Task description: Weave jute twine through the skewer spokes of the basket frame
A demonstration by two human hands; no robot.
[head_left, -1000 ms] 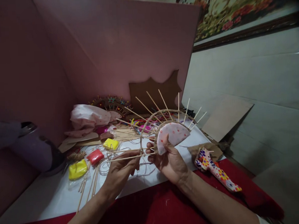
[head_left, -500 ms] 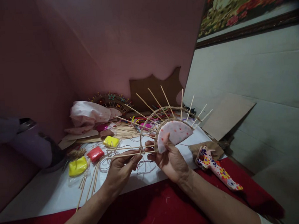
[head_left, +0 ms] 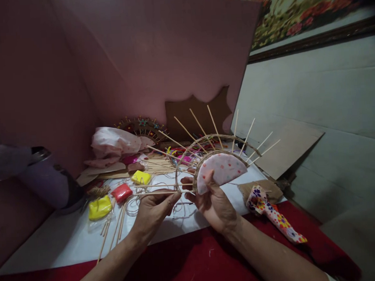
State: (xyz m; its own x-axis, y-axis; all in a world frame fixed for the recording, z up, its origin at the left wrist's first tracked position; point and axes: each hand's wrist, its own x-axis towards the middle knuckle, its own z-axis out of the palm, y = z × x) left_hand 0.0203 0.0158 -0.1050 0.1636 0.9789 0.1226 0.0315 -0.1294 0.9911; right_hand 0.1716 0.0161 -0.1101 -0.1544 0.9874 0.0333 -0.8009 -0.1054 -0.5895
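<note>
A half-round craft piece [head_left: 222, 171] is held up over the white sheet, its flat centre covered in pale pink dotted fabric. Thin wooden sticks fan out from it, and an outer arc of twine [head_left: 203, 140] crosses them. My right hand [head_left: 217, 202] grips the fabric half-disc, thumb on its front and fingers behind. At the lower left end of the twine arc, my left hand [head_left: 158, 209] pinches the twine against the lowest sticks [head_left: 155, 189]. Its fingertips partly hide the join there.
Yellow packet [head_left: 99, 208], red packet [head_left: 121, 193] and another yellow packet [head_left: 141, 177] lie left, near loose sticks [head_left: 118, 228]. A flower-patterned glue gun [head_left: 277, 215] rests at right on red cloth [head_left: 194, 261]. Behind stand a finished-looking stick fan [head_left: 142, 126] and brown cardboard [head_left: 195, 115].
The craft piece has turned slightly, its right-hand sticks now reaching farther right. Both hands keep their holds. The whole view has shifted a little.
</note>
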